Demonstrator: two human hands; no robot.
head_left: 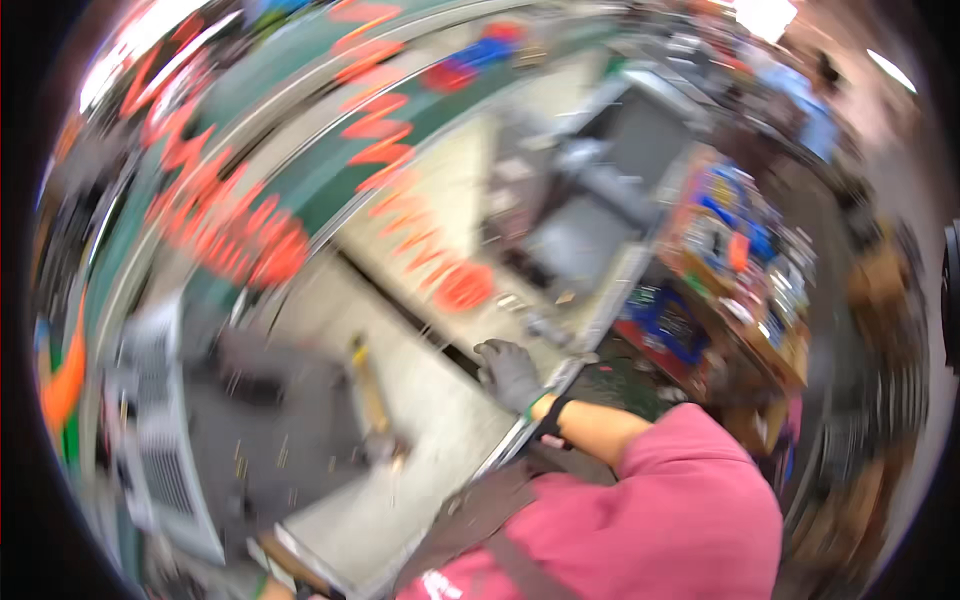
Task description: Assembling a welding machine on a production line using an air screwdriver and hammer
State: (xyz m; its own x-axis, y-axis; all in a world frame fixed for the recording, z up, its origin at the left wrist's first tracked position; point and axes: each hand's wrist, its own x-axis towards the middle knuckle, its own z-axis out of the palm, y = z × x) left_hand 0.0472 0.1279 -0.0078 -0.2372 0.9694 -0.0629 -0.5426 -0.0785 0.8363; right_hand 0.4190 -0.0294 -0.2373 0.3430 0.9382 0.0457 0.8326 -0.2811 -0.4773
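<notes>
Gloved hand (pixel 508 373) rests on the surface (pixel 420 480) at its right edge, forearm entering from lower right; a tool (pixel 370 390) lies on the surface to the hand's left, apart from it; a dark mat (pixel 270 420) left of the tool; a vented box (pixel 160 450) at the far left; a machine (pixel 590 200) stands behind the hand, farther along the surface; a cluttered shelf (pixel 740 260) to the right, off the surface; a crate (pixel 665 320) below it; blur hides finer detail.
</notes>
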